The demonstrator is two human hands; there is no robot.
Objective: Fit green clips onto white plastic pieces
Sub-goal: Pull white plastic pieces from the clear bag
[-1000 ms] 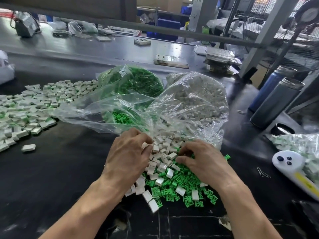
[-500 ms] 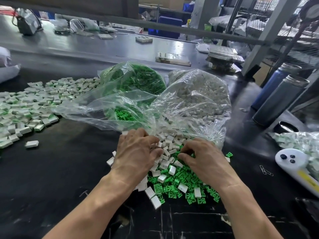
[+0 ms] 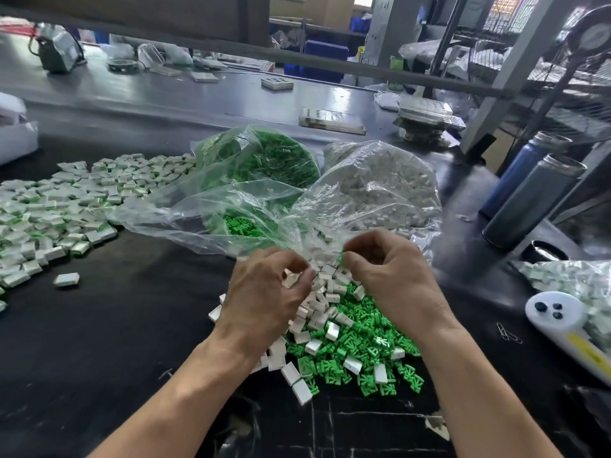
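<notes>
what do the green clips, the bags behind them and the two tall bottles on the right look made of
Green clips: moulded plastic, probably; uniform bright colour, slight sheen.
Bags: thin clear plastic film; crinkled, glossy, contents show through.
Bottles: likely metal with a matte coat, one grey, one blue; bare silvery rims suggest steel.

We cannot see what our right hand (image 3: 393, 279) pinches: its fingertips curl inward, and only a sliver of green shows at them. Our left hand (image 3: 264, 292) covers the white pieces (image 3: 325, 292) beneath its palm, and a white bit at its curled fingers is too small to tell as held or loose. Left of both grips, the spread of assembled pieces (image 3: 59, 206) runs off the frame's edge. Right of them, the white handheld device (image 3: 558, 319) is cut off, and the bag (image 3: 575, 279) behind it too. The far shelves blur.
</notes>
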